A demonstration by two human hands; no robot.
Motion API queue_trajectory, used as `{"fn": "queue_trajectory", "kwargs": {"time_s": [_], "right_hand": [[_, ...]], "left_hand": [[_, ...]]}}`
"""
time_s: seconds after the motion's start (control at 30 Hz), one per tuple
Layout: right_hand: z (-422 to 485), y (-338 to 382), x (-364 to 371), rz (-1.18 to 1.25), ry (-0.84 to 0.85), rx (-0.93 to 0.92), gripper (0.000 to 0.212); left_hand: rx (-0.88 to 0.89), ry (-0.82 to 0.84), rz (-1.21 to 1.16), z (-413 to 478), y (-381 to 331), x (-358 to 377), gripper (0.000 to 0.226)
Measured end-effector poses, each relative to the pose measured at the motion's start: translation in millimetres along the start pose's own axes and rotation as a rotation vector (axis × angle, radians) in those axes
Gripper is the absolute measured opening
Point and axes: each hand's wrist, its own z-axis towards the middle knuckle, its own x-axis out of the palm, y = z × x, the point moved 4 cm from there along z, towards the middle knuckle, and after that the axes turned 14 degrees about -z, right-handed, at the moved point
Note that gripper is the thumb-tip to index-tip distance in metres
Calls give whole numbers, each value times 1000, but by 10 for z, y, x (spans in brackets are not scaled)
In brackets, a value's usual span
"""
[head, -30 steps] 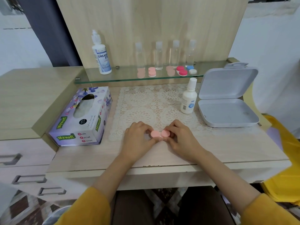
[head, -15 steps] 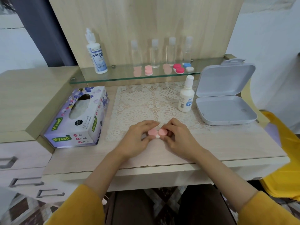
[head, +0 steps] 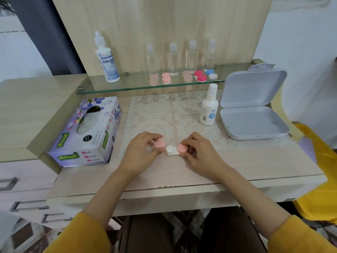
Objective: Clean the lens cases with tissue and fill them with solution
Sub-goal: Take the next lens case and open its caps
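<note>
The white plastic twin-well lens case (head: 170,151) lay on the pale wooden worktop (head: 255,165), at the near edge of the white lace mat (head: 164,114). The grip of the left hand (head: 140,152), fingers curled, pinched a detached round pink cap (head: 159,143) just beside the case. The grip of the right hand (head: 200,156) pinched the second pink cap (head: 182,148), seated on the case.

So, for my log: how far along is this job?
One round pink cap is off the white lens case, in the left hand. The right hand grips the second pink cap. Still to do: wiping, purple tissue box untouched; filling, small white bottle capped.
</note>
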Motion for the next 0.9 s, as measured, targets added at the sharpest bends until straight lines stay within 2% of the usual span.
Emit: {"fn": "queue_trajectory", "kwargs": {"time_s": [0.13, 0.3, 0.43, 0.53, 0.7, 0.9], "right_hand": [[-7, -7, -1, 8, 2, 6, 15], [1, 6, -9, 8, -13, -2, 14], [-14, 15, -21, 41, -18, 18, 14], [-1, 21, -37, 73, 8, 63, 22], [79, 32, -70, 27, 44, 127, 22], [160, 59, -99, -4, 105, 81, 19]], "left_hand": [[-99, 45, 53, -65, 129, -26, 30], [-100, 101, 67, -59, 44, 102, 43], [-59, 67, 46, -56, 3, 204, 36], [-54, 33, 21, -54, 13, 207, 26], [-52, 31, -10, -47, 0, 191, 23], [-60, 42, -23, -30, 2, 197, 21]]}}
